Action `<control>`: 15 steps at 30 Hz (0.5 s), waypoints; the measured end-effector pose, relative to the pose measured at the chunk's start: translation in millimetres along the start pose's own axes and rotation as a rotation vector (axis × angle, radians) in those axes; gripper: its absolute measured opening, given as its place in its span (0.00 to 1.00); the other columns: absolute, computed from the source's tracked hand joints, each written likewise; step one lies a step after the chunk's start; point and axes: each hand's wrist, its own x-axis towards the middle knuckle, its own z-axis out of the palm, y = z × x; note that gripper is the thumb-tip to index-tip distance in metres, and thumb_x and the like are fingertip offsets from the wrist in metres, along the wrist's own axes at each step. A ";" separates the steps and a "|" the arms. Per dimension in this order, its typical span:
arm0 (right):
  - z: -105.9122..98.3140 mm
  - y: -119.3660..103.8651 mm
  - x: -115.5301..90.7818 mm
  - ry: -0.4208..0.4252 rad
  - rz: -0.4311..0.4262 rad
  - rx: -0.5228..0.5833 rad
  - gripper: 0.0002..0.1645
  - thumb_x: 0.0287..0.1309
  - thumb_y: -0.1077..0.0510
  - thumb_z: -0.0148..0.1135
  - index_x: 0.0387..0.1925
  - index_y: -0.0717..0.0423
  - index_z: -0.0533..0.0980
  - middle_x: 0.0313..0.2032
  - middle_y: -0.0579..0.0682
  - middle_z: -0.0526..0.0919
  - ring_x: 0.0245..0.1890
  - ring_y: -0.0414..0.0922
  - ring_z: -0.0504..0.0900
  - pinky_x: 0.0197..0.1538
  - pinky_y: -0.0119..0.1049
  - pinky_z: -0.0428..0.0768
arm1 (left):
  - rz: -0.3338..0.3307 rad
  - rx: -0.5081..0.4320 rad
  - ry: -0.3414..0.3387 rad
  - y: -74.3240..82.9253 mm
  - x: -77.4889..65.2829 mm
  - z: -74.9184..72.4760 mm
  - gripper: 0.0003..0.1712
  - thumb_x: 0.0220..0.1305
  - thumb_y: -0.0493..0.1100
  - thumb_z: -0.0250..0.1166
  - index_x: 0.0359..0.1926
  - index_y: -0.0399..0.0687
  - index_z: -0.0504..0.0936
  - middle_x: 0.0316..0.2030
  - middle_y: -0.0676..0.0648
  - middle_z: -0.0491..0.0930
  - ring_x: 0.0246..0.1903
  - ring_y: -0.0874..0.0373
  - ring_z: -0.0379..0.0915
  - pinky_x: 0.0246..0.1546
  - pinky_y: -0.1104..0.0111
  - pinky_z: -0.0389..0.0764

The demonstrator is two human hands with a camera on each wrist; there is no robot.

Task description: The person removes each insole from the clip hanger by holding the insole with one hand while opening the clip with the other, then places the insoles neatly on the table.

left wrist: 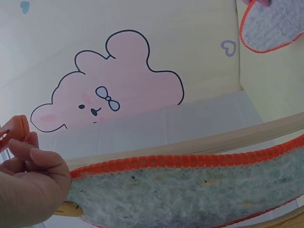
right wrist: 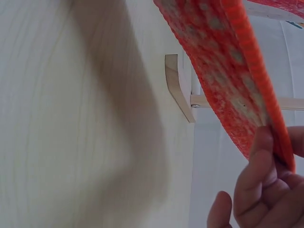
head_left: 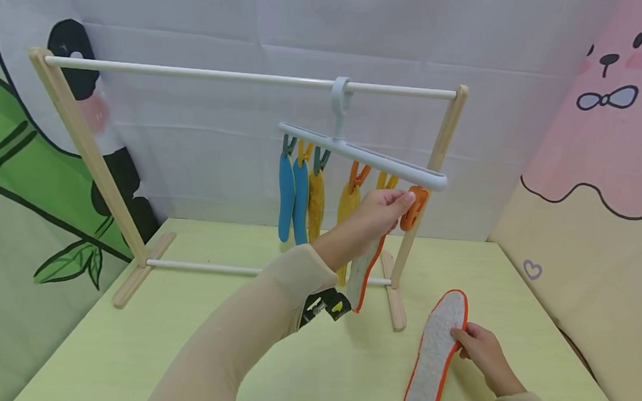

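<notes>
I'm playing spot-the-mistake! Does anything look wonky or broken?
Yes, the hanger: it slants down to the right in the head view, while the rail looks nearly level. It may be tipped or turned toward the camera; I can't tell. The left hand holds an orange clip near the hanger's lower end. Nothing looks broken.

The right hand (head_left: 485,355) grips a grey insole (head_left: 435,355) by its side edge; red-rimmed, with a mottled red other face, it tilts below and to the right of the pale hanger (head_left: 365,156). The left hand (head_left: 372,219) pinches an orange clip (head_left: 415,209) at the hanger's right end. A second insole (head_left: 361,279), also red-rimmed, hangs lengthwise beneath the hanger's right half, partly hidden.
</notes>
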 end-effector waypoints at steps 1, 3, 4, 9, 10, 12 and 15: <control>-0.2 0.4 0.0 -0.002 0.001 0.003 0.13 0.67 0.59 0.53 0.31 0.66 0.74 0.21 0.45 0.73 0.22 0.41 0.71 0.31 0.34 0.71 | 0.001 -0.002 -0.003 -0.1 -0.1 -0.1 0.16 0.74 0.43 0.51 0.43 0.31 0.77 0.16 0.51 0.60 0.16 0.61 0.50 0.20 0.74 0.55; -0.5 0.8 0.0 -0.007 0.006 0.003 0.13 0.67 0.59 0.53 0.30 0.65 0.73 0.21 0.45 0.73 0.22 0.41 0.71 0.31 0.33 0.71 | -0.001 -0.004 -0.004 0.1 0.0 -0.1 0.16 0.74 0.43 0.51 0.43 0.32 0.77 0.16 0.51 0.60 0.16 0.61 0.50 0.20 0.74 0.55; -0.6 0.8 -0.1 -0.009 0.005 0.004 0.13 0.67 0.59 0.53 0.30 0.65 0.73 0.21 0.45 0.73 0.22 0.41 0.71 0.30 0.33 0.71 | 0.000 -0.003 -0.002 0.1 -0.1 0.0 0.16 0.74 0.43 0.51 0.43 0.32 0.77 0.16 0.51 0.59 0.15 0.61 0.50 0.20 0.74 0.55; 0.3 1.4 0.1 -0.020 -0.010 0.000 0.12 0.66 0.60 0.53 0.29 0.65 0.73 0.21 0.45 0.74 0.22 0.41 0.71 0.30 0.33 0.71 | -0.002 0.003 0.007 0.3 0.3 0.3 0.17 0.74 0.43 0.51 0.44 0.31 0.77 0.15 0.51 0.59 0.15 0.62 0.50 0.20 0.74 0.54; 0.7 1.8 0.4 -0.025 -0.012 -0.005 0.12 0.66 0.60 0.53 0.28 0.64 0.73 0.21 0.45 0.74 0.22 0.41 0.71 0.30 0.33 0.71 | -0.003 0.003 0.007 0.3 0.3 0.3 0.17 0.74 0.43 0.51 0.45 0.31 0.77 0.15 0.51 0.59 0.15 0.62 0.50 0.20 0.74 0.54; 1.2 3.2 1.3 -0.033 -0.010 -0.019 0.13 0.66 0.60 0.53 0.27 0.63 0.72 0.21 0.46 0.74 0.22 0.41 0.71 0.30 0.34 0.70 | -0.007 0.004 0.007 0.5 0.3 0.3 0.17 0.74 0.43 0.51 0.45 0.31 0.77 0.15 0.51 0.59 0.15 0.61 0.50 0.20 0.74 0.54; 0.9 5.6 3.0 -0.046 -0.016 -0.042 0.14 0.66 0.59 0.53 0.24 0.61 0.70 0.20 0.46 0.73 0.22 0.42 0.70 0.30 0.34 0.69 | -0.012 0.004 0.011 1.3 0.4 0.2 0.17 0.74 0.43 0.51 0.46 0.31 0.78 0.16 0.51 0.59 0.15 0.61 0.50 0.20 0.74 0.55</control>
